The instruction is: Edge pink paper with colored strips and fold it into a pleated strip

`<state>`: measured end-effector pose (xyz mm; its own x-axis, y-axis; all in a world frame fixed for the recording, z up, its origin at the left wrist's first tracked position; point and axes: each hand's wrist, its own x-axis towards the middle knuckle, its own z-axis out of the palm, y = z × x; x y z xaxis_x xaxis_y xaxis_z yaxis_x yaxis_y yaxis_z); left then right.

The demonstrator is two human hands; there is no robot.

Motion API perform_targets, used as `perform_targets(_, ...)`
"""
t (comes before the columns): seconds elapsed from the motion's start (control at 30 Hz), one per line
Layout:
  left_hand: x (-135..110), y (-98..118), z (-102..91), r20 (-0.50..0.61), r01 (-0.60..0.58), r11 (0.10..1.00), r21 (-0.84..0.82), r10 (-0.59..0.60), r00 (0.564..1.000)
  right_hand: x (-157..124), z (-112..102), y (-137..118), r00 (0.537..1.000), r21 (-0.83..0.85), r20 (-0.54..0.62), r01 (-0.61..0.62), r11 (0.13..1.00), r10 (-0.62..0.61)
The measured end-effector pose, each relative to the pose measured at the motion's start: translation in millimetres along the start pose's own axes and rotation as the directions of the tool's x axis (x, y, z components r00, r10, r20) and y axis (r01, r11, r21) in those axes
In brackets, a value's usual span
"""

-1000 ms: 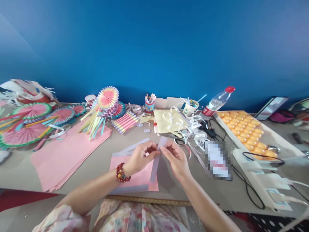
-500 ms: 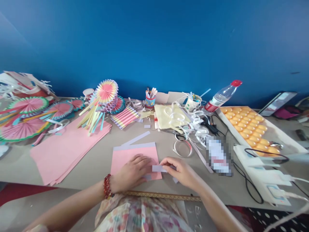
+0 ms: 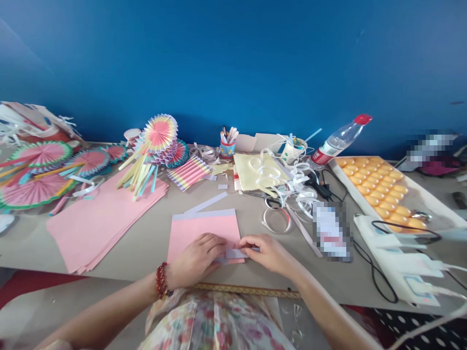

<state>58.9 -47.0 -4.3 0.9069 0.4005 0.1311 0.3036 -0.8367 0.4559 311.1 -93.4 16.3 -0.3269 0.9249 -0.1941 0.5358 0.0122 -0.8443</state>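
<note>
A pink sheet of paper point(image 3: 202, 227) lies on the table in front of me, with a pale lavender band point(image 3: 219, 215) along its far edge. My left hand point(image 3: 199, 255) rests on the sheet's near part, fingers laid over the paper, a red beaded bracelet point(image 3: 161, 280) at its wrist. At the near right corner of the sheet, my right hand point(image 3: 268, 252) pinches the end of a lavender paper strip point(image 3: 235, 253). This strip lies along the sheet's near edge, its left end close to my left fingertips. Another lavender strip point(image 3: 206, 202) lies just beyond the sheet.
Pink sheets point(image 3: 105, 218) are stacked at left, near paper fans point(image 3: 160, 133). Behind are a folded striped paper point(image 3: 189, 172), a pen cup point(image 3: 227, 146) and yellow paper point(image 3: 255, 170). White ribbon point(image 3: 277, 218), a bottle point(image 3: 339, 141), an orange-domed tray point(image 3: 375, 187) and a power strip point(image 3: 397, 262) are right.
My right hand has brought the lavender strip down and slightly left, from above the pink sheet onto its near edge. My left hand stays on the sheet.
</note>
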Motion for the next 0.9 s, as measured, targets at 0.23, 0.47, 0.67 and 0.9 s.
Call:
perform_targets(0.23,-13.0,2.3,5.4,-0.019,0.054,0.998,0.033,-0.054,0.998,-3.1,3.8,5.0,0.997,0.098,0.015,-0.071,0.993,0.07)
perform_targets(0.47,-9.5,3.7,4.2,-0.023,-0.04,0.999,0.016,0.041,0.999,-3.8,6.0,14.8,0.995,0.133,0.021,-0.097,0.986,0.095)
perform_targets(0.67,-8.7,-2.5,3.5,-0.032,-0.098,0.995,0.003,0.098,0.995,-2.5,-2.3,15.8,0.993,0.117,0.032,-0.113,0.987,0.11)
perform_targets(0.9,-10.6,-6.4,4.8,0.001,-0.12,0.992,0.043,0.12,0.993,-5.3,2.0,14.4,0.995,0.094,0.047,-0.095,0.991,0.091)
